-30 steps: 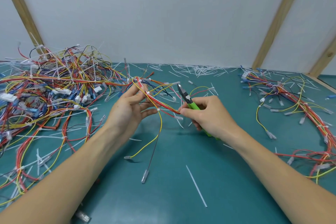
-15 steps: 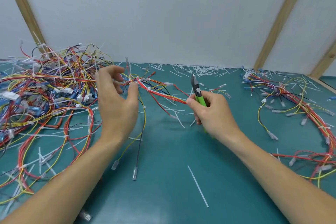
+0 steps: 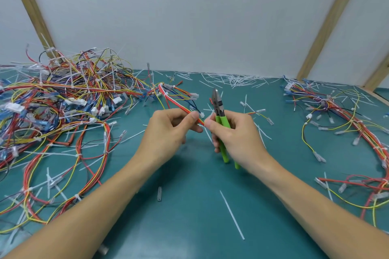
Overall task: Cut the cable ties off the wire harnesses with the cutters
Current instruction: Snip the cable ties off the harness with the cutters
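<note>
My left hand pinches a red, orange and yellow wire harness between thumb and fingers at the middle of the table. The harness runs up and left from that grip toward the big pile. My right hand grips the green-handled cutters, whose dark jaws point up and away. The thumb and forefinger of that hand also touch the harness end, just right of my left thumb. White cable ties sit on the harness farther up.
A large tangle of tied harnesses fills the left side of the green table. A smaller spread of wires lies at the right. Cut white tie strips litter the table, many along the back wall.
My left hand came down from the pile and took hold of the harness close to my right hand. The cutters stay upright in my right hand, now lower and nearer.
</note>
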The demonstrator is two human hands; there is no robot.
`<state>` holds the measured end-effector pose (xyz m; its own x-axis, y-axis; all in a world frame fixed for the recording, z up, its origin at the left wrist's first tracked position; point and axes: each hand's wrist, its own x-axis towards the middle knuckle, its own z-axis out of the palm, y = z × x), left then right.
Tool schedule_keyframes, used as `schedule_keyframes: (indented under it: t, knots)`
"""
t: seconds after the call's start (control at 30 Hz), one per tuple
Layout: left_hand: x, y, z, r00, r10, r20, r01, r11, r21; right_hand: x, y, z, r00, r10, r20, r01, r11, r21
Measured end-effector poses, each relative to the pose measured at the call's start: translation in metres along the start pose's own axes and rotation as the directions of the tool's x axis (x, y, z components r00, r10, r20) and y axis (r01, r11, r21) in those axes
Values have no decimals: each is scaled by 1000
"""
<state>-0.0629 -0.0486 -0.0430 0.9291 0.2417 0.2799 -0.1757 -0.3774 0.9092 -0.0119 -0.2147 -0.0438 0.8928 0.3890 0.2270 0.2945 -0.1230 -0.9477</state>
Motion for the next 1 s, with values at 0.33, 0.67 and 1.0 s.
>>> schedule_keyframes:
  t: [0.33, 0.67, 1.0]
  knots:
    - [4, -4, -5, 989, -146, -33, 141, 981, -135, 6, 5, -30, 963, -232, -138, 60, 683, -728]
    - [5, -8, -5, 978, -210, 14, 208, 958, -195, 3, 1, -28, 952, -307, 21, 165, 453, -876]
    - [5, -11, -4, 977, -209, 35, 211, 953, -217, 3, 3, -27, 965, -262, 18, 146, 477, -867]
